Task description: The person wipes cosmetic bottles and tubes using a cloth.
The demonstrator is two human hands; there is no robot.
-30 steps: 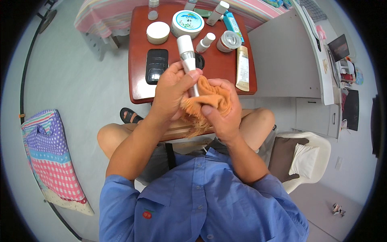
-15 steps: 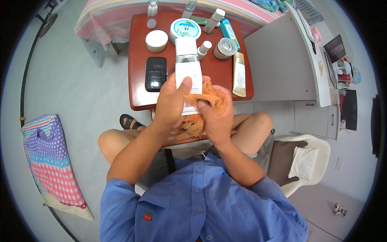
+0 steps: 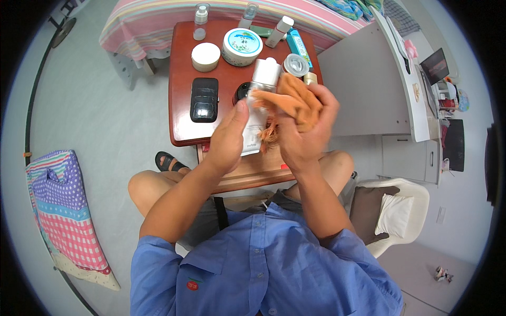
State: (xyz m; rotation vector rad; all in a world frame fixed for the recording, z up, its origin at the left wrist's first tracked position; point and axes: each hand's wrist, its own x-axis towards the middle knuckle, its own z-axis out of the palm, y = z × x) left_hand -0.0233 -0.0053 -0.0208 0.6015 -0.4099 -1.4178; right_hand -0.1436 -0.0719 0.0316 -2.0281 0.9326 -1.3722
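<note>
left hand (image 3: pixel 227 141) grips white tube (image 3: pixel 258 108) low on its body above table's near edge (image 3: pixel 182 139), right hand (image 3: pixel 303 131) bunches soft orange cloth (image 3: pixel 295 100) against it; tube looks light, slick, squeezable.

A white tube (image 3: pixel 260 105) is standing between the hands over the red table (image 3: pixel 182 121). Behind it are sitting a round teal-lidded tin (image 3: pixel 242 46), a cream jar (image 3: pixel 205 56) and a teal box (image 3: pixel 298 45) (lying flat). A dark screen (image 3: pixel 435 64) is leaning far right.
</note>
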